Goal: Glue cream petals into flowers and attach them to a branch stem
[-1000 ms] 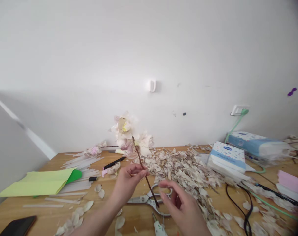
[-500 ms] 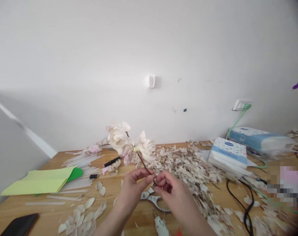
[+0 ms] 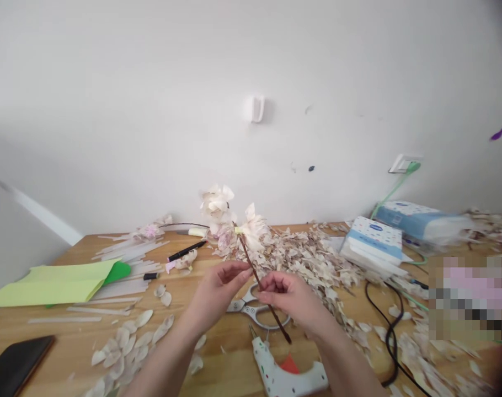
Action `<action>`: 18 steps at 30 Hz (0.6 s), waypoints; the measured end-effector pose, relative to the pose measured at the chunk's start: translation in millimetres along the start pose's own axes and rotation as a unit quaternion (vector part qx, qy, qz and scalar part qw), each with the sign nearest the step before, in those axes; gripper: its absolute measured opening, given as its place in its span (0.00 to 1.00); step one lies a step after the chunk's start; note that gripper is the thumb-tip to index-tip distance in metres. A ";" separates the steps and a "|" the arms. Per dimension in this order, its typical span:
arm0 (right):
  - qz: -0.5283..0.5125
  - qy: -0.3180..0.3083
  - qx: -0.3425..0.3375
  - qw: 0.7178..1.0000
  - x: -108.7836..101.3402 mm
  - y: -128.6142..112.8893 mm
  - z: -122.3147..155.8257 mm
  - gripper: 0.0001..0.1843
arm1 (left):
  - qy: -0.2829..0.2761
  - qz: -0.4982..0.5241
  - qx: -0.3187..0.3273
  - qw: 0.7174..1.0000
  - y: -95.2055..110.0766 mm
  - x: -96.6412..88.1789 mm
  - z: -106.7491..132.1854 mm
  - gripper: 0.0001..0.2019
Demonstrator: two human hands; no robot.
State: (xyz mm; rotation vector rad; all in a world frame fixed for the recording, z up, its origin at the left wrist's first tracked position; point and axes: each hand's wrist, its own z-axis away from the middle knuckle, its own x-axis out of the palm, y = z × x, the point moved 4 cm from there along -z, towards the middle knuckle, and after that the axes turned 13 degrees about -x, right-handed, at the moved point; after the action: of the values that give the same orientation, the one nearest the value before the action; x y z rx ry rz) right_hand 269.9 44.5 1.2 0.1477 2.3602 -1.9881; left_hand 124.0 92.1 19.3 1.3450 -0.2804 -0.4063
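Observation:
A dried-looking flower branch with pale blossoms (image 3: 220,204) and a thin brown stem (image 3: 281,326) is held up before me, its lower end slanting right. My left hand (image 3: 222,289) pinches the stem between thumb and fingertips, below the blossoms. Slightly lower, my right hand (image 3: 288,300) is closed round the same stem. Beneath the hands lie grey-handled scissors (image 3: 245,310), partly covered by the stem. Nearest me is a white glue gun (image 3: 271,366), its nozzle pointing away, with a small red-orange piece (image 3: 290,364) beside it.
Loose pale petals (image 3: 313,256) are heaped at right, with more petals (image 3: 124,344) front left. At left are glue sticks (image 3: 129,288), yellow-green paper (image 3: 52,284), a black marker (image 3: 187,251) and a phone (image 3: 19,364). Tissue packs (image 3: 370,242) and a black cable (image 3: 389,331) lie right.
The stem's lower end now shows below my right hand, and the blossoms stand slightly further right. My hands have parted a little along the stem. The view has tilted down, exposing more of the glue gun.

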 end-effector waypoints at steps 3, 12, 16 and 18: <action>-0.049 -0.020 0.015 0.998 6.6 1.6 2.1 0.06 | -0.003 0.017 -0.006 1.000 3.2 -3.0 5.5 0.13; -0.075 -0.100 0.054 0.991 38.7 -1.0 19.0 0.13 | -0.060 0.052 -0.009 0.997 11.1 5.5 26.0 0.16; 0.020 -0.072 -0.024 0.997 13.2 -21.9 24.6 0.15 | -0.074 0.051 -0.065 0.994 14.5 4.7 33.9 0.19; 0.019 -0.006 -0.073 0.997 1.7 -31.3 27.6 0.18 | -0.079 0.049 -0.098 0.991 13.1 7.7 36.3 0.21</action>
State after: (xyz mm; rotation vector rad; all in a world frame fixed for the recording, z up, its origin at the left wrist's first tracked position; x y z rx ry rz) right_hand 264.3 12.1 27.0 0.1709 2.4648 -1.7865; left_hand 117.1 59.0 39.3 1.1045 -0.4257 -0.4469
